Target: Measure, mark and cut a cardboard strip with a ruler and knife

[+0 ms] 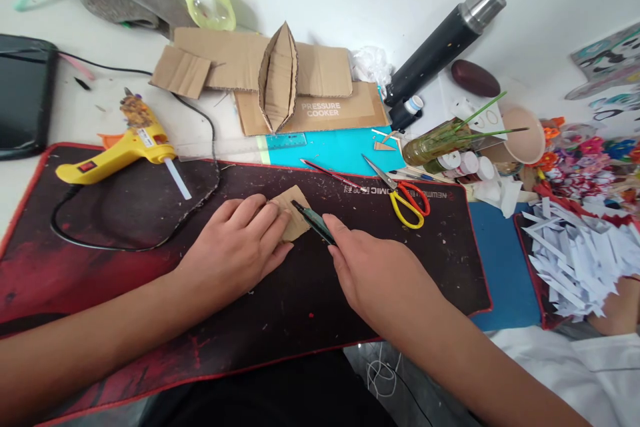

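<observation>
A small piece of brown cardboard (297, 229) lies on the dark desk mat (430, 267). My left hand (243, 233) presses it down, with curled fingers across its left side and the thumb by its lower edge. In my right hand (375, 267) is a utility knife (315, 221) with a dark, partly see-through body. Its tip rests over the cardboard, close to my left fingertips; whether the blade is cutting in, I cannot tell. My right fingers are wrapped round the handle, which hides its rear end.
A yellow glue gun (117, 153) with its looped cord lies left. Scissors (405, 203) and a pencil (333, 175) lie beyond my hands. Behind are cardboard pieces (320, 67), a ruler (240, 147) and a black thermos (430, 50). White paper strips (580, 260) are heaped at right, near another person's arm.
</observation>
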`<state>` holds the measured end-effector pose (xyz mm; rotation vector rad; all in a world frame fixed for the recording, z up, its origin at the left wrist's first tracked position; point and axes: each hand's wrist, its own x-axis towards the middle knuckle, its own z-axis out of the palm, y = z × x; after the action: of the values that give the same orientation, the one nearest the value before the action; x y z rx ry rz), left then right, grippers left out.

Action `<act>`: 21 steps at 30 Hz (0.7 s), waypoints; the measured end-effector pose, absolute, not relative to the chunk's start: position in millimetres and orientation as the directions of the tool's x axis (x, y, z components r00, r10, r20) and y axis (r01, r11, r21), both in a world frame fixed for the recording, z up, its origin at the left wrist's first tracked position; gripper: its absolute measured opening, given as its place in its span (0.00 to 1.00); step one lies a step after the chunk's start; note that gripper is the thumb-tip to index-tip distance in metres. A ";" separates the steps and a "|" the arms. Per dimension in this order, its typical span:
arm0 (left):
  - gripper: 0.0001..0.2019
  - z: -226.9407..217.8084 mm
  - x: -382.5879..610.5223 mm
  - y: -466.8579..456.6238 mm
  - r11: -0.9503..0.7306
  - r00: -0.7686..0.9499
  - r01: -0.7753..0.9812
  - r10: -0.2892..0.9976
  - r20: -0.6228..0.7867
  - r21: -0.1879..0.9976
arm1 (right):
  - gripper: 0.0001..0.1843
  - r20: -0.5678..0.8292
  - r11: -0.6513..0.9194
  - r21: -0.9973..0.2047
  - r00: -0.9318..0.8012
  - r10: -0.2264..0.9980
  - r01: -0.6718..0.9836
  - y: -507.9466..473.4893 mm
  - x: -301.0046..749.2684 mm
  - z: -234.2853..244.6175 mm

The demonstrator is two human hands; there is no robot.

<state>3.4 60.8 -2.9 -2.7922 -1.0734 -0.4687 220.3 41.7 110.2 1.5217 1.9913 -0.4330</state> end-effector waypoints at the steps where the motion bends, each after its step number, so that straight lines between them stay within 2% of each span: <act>1: 0.19 -2.7 3.5 60.8 -0.742 0.701 0.671 0.636 0.323 0.005 | 0.32 -0.629 0.303 0.106 -0.172 0.758 0.947 42.0 219.9 110.5; 7: 0.19 -1.3 3.8 61.1 -0.741 0.704 0.671 0.638 0.311 0.002 | 0.37 -0.655 0.369 0.162 -0.180 0.734 0.915 43.8 211.2 116.3; 12: 0.19 -1.6 3.1 61.5 -0.747 0.707 0.665 0.635 0.312 0.014 | 0.46 -0.702 0.406 0.171 -0.178 0.689 0.898 47.6 201.0 123.4; 21: 0.17 -1.0 2.1 62.0 -0.754 0.707 0.655 0.638 0.306 0.059 | 0.46 -0.718 0.407 0.165 -0.173 0.674 0.898 52.2 201.1 126.4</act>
<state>2.1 62.0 -1.0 -2.8525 -1.0808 -0.4800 201.1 52.2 126.4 1.3411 1.9242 -0.3847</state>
